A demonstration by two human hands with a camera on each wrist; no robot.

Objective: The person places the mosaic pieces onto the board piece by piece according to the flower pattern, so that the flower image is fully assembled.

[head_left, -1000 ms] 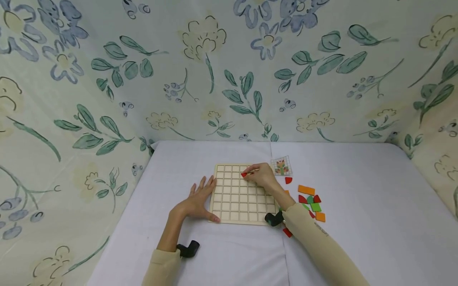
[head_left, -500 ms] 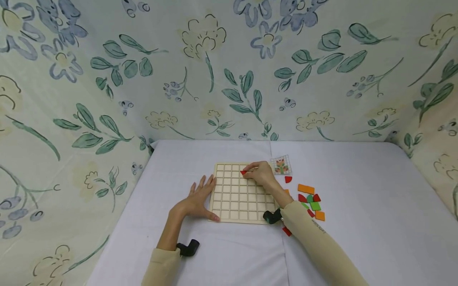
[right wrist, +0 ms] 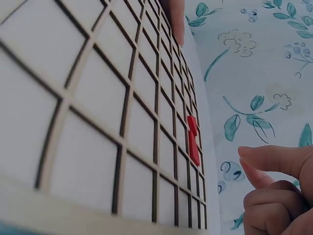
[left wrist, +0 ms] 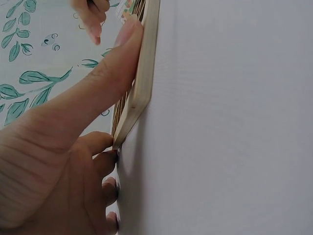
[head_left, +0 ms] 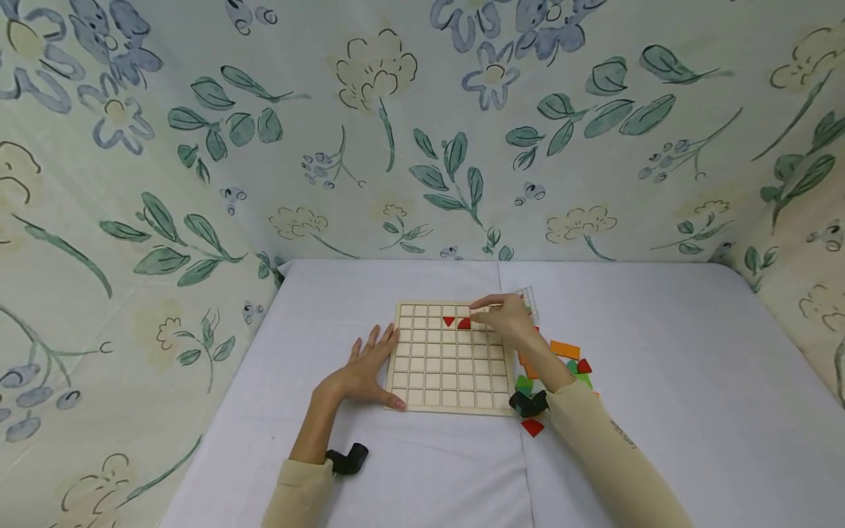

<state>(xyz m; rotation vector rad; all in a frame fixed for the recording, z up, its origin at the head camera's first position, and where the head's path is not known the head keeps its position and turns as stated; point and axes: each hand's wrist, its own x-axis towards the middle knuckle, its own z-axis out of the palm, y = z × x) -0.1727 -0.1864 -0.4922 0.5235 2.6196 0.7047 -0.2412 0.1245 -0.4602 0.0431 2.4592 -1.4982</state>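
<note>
Red triangle [head_left: 449, 321], red quarter-round [head_left: 465, 323] | on board [head_left: 432, 364], adjacent cells | right hand [head_left: 507, 318]: just right of both, thumb and forefinger apart | left hand [head_left: 364, 374]: fingers spread, touching board's left edge

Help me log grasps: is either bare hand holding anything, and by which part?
Nothing is gripped. The right hand pinches nothing; the left hand just touches the square pale wooden grid board along its left side and near-left corner.

Smooth, matt wood forms the grid board [head_left: 436, 369] touching the left fingers [left wrist: 98, 142], and creased matt cloth [head_left: 455, 469] covers the table [head_left: 667, 352].
</note>
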